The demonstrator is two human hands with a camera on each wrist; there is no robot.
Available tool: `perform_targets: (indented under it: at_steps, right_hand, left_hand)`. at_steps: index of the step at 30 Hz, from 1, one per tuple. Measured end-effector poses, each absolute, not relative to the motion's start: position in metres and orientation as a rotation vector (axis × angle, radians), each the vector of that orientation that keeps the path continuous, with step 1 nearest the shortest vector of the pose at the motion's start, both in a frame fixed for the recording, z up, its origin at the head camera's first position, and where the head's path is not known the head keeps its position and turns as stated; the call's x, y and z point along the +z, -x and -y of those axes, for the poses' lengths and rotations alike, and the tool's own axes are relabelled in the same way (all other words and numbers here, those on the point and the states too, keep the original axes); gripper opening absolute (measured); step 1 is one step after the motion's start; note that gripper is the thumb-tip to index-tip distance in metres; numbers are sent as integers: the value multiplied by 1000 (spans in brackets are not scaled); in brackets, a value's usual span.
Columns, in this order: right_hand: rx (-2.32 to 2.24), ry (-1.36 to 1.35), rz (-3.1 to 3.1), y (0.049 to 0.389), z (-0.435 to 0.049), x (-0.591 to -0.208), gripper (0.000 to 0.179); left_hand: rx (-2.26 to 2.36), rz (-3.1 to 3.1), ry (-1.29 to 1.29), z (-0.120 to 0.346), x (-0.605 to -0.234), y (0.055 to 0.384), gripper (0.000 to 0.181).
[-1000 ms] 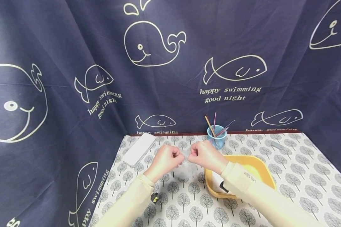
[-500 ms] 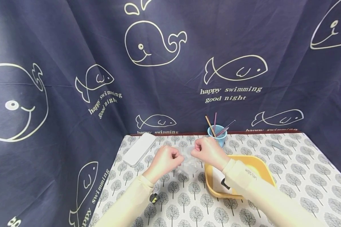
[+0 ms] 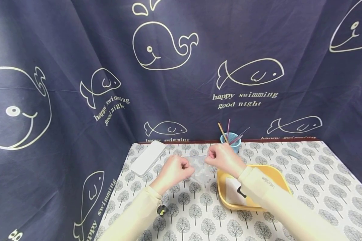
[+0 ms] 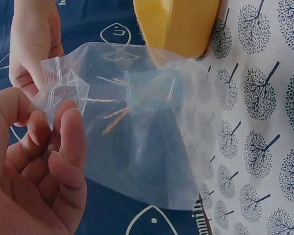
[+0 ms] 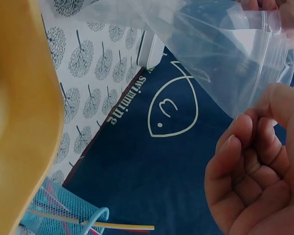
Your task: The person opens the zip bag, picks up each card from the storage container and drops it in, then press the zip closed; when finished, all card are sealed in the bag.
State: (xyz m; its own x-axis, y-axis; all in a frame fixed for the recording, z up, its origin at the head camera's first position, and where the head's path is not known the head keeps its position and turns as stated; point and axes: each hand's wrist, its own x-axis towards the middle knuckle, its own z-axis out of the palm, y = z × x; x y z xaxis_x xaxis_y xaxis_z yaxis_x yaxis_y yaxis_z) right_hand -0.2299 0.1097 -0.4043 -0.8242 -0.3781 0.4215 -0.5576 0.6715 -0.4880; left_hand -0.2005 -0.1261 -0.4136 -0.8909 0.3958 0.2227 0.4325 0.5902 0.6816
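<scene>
Clear plastic zip bag (image 3: 200, 172), thin film, creased and glossy, hangs in the air between the hands, above the table. Ribbed zip strip (image 5: 262, 63) runs along its mouth edge.

Left hand (image 3: 175, 169): thumb and forefinger pinch the bag at one end of the strip, other fingers loosely bent. Right hand (image 3: 224, 157): thumb and forefinger pinch the other end, remaining fingers curled in.

Surroundings: yellow tray (image 3: 276, 175), smooth, rounded corners, right of the bag, partly under the right sleeve (image 3: 268, 194). Flat white piece (image 3: 233, 193) and a black item (image 3: 241, 191) in it; can't tell what either is. Blue mesh cup (image 3: 237, 144), round, behind the right hand, holding thin sticks (image 3: 223, 131). White case (image 3: 147, 158), smooth rounded rectangle, left rear. Small grey bar (image 3: 295, 154), right rear. Small black-and-yellow object (image 3: 162, 210) by the left cuff. Tree-print white cloth (image 3: 196, 214) below, creased navy fabric (image 3: 175, 90) behind.

Count: 1 bag, 1 tray, 1 cup, at least 3 sticks, 1 case, 1 bar.
</scene>
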Motion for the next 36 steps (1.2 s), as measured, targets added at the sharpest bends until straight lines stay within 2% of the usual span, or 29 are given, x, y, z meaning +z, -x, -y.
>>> perform_targets:
  at_steps: [21, 36]
  right_hand:
    - [785, -985, 2586, 237, -122, -399, 30]
    - [767, -1001, 2589, 238, -120, -395, 30]
  left_hand:
    - [-1122, 2810, 759, 144, -412, 204, 31]
    - [-1183, 2785, 757, 138, -405, 202, 30]
